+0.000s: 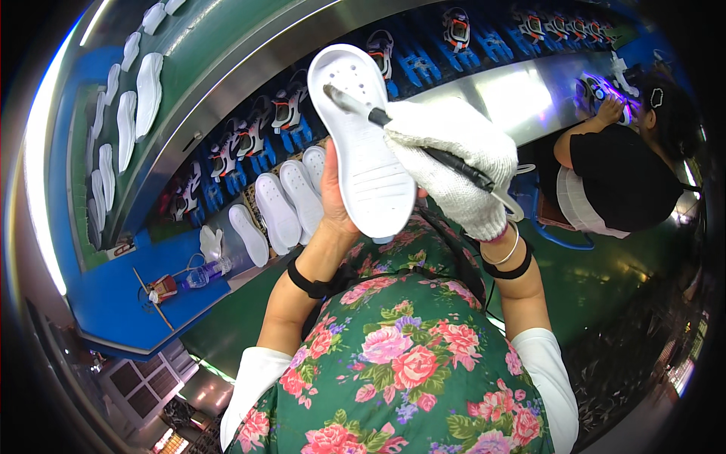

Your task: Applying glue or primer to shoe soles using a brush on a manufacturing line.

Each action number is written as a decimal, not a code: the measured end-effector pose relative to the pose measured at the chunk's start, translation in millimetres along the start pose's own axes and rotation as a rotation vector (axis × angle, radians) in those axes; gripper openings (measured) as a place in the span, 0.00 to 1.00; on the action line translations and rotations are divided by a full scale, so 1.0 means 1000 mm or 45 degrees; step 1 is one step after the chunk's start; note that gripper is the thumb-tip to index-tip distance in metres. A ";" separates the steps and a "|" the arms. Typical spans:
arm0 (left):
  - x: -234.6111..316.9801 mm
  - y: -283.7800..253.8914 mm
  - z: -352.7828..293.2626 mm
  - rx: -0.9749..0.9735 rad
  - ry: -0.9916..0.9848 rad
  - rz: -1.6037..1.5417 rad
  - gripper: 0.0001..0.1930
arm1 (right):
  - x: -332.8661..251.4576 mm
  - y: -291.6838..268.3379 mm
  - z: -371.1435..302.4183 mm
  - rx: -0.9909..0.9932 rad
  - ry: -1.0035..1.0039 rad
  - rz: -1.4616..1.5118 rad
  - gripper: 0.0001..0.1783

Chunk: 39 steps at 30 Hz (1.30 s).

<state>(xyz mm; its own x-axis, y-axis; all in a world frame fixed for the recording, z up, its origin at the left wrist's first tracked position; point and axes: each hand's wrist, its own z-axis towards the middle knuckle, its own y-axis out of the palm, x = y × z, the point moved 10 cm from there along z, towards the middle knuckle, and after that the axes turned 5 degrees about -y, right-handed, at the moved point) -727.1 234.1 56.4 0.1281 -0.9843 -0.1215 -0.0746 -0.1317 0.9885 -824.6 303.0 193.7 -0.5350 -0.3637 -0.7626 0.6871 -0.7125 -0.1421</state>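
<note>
A white shoe sole (368, 178) with small holes near its far end is held up in front of me, inner side facing me. My left hand (337, 198), bare, grips it from beneath along its left edge; most of the fingers are hidden behind it. In a white knitted glove, my right hand (451, 147) is closed around a black-handled brush (461, 168). The brush's bristles (342, 99) touch the sole's upper part, near the holes. Several more white soles (278, 209) stand side by side beyond my left forearm.
Along the far side runs a conveyor with shoe uppers (287, 112) on blue holders (420, 68). White soles (149, 94) lie on a green belt at upper left. A plastic bottle (203, 275) rests on a blue table (113, 303). At right sits a co-worker (624, 170) in black.
</note>
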 end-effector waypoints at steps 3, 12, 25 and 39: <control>-0.002 -0.018 -0.005 -0.089 -0.005 0.123 0.40 | -0.013 0.004 0.001 -0.072 -0.166 -0.158 0.13; -0.001 -0.028 -0.002 0.113 0.065 0.377 0.37 | -0.021 0.015 -0.018 -0.182 -0.209 -0.174 0.14; 0.014 0.012 0.030 -0.160 0.176 0.308 0.43 | 0.014 0.002 -0.028 -0.065 -0.042 0.100 0.07; 0.034 0.008 0.053 -0.080 0.202 0.520 0.49 | -0.004 0.010 -0.039 -0.248 -0.342 -0.239 0.11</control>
<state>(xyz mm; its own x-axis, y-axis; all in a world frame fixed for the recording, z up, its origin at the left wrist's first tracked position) -775.3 193.8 55.8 0.2515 -0.9232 0.2906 -0.0914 0.2762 0.9567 -796.5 321.0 171.2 -0.7527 -0.4003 -0.5227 0.6314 -0.6638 -0.4008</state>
